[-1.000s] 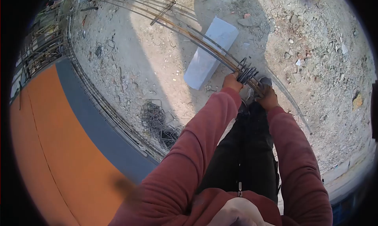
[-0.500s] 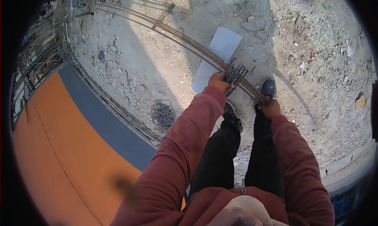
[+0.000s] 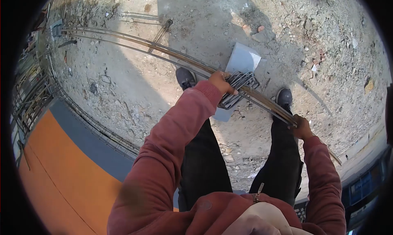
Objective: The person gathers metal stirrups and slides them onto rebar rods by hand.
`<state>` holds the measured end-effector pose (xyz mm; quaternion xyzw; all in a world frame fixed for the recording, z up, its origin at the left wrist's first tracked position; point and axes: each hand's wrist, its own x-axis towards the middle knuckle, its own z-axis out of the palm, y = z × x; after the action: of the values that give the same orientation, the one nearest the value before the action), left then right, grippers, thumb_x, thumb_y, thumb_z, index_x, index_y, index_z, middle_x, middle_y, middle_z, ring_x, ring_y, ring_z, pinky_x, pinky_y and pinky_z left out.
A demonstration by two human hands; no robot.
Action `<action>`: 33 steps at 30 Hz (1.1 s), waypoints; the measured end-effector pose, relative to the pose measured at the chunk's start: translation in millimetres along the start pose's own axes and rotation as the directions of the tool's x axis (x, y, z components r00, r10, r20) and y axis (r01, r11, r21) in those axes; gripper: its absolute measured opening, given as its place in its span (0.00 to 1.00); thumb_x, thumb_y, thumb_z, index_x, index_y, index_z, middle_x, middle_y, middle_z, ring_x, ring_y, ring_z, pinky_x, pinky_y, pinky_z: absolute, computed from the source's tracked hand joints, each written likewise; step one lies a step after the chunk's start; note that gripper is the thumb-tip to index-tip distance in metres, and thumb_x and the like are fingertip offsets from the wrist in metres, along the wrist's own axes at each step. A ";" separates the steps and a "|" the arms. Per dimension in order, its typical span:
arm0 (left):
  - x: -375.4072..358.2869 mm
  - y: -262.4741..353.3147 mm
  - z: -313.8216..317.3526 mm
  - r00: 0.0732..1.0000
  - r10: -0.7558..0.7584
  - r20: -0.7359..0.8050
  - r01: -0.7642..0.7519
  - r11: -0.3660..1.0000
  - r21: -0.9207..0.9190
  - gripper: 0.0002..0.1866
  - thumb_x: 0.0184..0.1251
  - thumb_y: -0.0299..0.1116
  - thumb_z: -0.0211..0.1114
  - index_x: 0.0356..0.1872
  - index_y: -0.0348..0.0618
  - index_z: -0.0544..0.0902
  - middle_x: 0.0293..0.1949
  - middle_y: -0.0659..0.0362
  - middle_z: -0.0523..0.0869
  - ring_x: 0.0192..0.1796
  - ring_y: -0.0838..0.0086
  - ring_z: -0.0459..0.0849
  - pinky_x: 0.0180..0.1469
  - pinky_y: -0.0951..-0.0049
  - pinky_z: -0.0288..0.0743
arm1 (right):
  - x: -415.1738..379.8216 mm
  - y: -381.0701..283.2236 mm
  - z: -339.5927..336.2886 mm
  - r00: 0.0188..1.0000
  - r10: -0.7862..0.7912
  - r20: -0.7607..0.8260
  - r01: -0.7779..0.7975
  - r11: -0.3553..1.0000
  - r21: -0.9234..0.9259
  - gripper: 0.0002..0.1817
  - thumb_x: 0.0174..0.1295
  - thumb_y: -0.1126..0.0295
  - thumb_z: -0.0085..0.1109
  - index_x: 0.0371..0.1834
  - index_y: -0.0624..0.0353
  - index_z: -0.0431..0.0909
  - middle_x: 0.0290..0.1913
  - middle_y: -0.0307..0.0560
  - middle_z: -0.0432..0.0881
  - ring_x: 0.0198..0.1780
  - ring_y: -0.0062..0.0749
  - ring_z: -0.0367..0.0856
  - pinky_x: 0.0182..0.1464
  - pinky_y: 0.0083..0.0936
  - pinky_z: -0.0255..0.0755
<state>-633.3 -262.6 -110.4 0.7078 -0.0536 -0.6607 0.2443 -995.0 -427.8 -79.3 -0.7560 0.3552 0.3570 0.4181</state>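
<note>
Several long, thin rebar rods (image 3: 163, 51) run from the far left down toward my right side. A bunch of bent rectangular rebar stirrups (image 3: 242, 84) is looped around the rods in front of me. My left hand (image 3: 222, 83) is closed at the left side of this bunch, its fingers on the stirrups and its thumb side over the rods. My right hand (image 3: 302, 128) is wrapped around the rods near their right end, beside my right leg. Rod ends stick out beyond that hand. Its fingertips are partly hidden.
A pale slab (image 3: 244, 58) lies on the ground under the rods. Their far end reaches a blue-grey block (image 3: 56, 29); a rebar stand (image 3: 160, 35) is midway. My shoes straddle the slab on rubble-strewn ground. An orange and grey panel (image 3: 61, 161) and stacked rebar (image 3: 26, 100) are left.
My left foot has stepped out to the left. Both hands remain on the steel; my right hand has moved right and down. The stirrups look more spread out, and the view has shifted.
</note>
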 end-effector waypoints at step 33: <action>5.8 -97.9 -326.2 0.904 0.025 -0.426 -0.102 0.982 -0.160 0.18 0.39 0.22 0.72 0.36 0.32 0.79 0.30 0.57 0.83 0.31 0.76 0.80 0.38 0.78 0.73 | 57.3 -32.5 80.9 0.922 0.298 -0.248 -0.378 0.836 -0.397 0.42 0.34 0.73 0.70 0.58 0.50 0.60 0.58 0.51 0.65 0.60 0.45 0.63 0.57 0.35 0.59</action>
<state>-343.2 -89.5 -154.0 0.8070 0.0367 -0.4857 0.3339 -959.1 -356.9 -146.9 -0.7839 0.4297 0.4277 0.1344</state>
